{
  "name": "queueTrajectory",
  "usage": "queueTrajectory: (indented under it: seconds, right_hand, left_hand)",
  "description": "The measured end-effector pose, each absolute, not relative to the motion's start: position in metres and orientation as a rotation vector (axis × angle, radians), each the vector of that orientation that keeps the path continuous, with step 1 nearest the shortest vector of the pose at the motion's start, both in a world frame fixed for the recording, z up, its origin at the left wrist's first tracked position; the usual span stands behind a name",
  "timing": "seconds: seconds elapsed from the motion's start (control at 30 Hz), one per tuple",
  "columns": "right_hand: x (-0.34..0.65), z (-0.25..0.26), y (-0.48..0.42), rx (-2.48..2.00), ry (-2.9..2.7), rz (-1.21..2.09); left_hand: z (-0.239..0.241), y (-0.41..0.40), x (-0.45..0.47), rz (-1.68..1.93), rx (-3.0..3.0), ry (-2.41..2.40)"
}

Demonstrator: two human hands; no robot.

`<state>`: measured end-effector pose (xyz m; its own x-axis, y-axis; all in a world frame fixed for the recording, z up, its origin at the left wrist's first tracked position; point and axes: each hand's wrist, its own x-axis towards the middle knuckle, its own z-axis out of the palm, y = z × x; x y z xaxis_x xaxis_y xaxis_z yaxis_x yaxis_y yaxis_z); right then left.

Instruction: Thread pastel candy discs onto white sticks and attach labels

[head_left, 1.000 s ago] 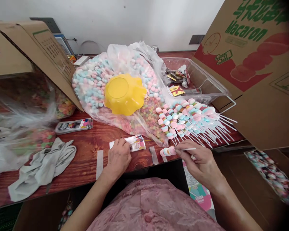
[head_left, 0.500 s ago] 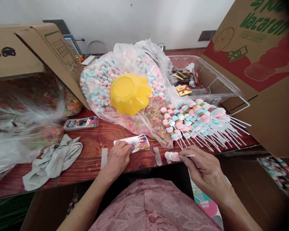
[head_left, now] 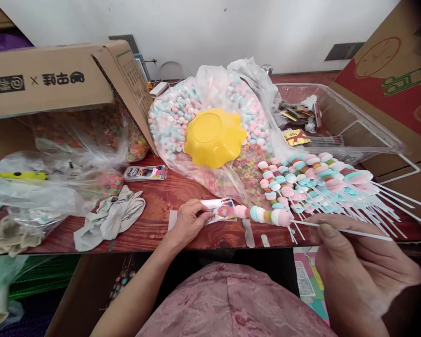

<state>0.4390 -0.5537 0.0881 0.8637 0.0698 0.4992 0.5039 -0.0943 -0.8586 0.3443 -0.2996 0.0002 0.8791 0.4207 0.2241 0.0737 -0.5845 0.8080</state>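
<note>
My right hand (head_left: 365,267) pinches the white stick of a marshmallow skewer (head_left: 264,215), threaded with pink, white, blue and greenish pieces. The skewer lies nearly level, pointing left over the table edge. Its far end meets the printed clear packet (head_left: 217,206), and some pink shows through the film, so the tip looks to be inside. My left hand (head_left: 191,220) is closed on the packet's left part, thumb against fingers, keeping it on the table. Just beyond my right hand lies a pile of similar marshmallow skewers (head_left: 315,178), sticks toward the right.
A yellow wavy bowl (head_left: 214,138) sits upside down on a big bag of marshmallows (head_left: 168,117) and candy rings. Behind the skewers is a clear bin (head_left: 358,117). Cardboard boxes flank the table; a stack of packets (head_left: 145,173) and grey gloves (head_left: 112,217) lie left.
My right hand has moved right and nearer the camera, gripping farther along the stick. The skewer's far end now meets the packet. My left hand stays at the packet; the view has turned left.
</note>
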Motion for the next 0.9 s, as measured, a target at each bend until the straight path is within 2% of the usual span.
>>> queueTrajectory:
  seconds: [0.27,0.47,0.63,0.8,0.9]
  right_hand:
    - [0.444,0.077,-0.543,-1.615,-0.567,-0.358]
    - [0.451,0.085,-0.548,-1.468,-0.513,-0.179]
    - [0.452,0.088,-0.55,-1.546,-0.6,-0.268]
    - [0.451,0.094,-0.551,-1.586,-0.715,-0.468]
    - [0.454,0.098,-0.553,-1.575,-0.762,-0.426]
  left_hand:
    - [0.012,-0.312,0.344,0.547,2.159,0.271]
    - [0.01,-0.317,0.349,0.75,2.318,-0.057]
    - [0.012,-0.318,0.352,0.845,2.356,-0.224]
    - [0.014,-0.317,0.35,0.767,2.422,-0.311]
    - [0.018,-0.319,0.349,0.729,2.382,-0.31]
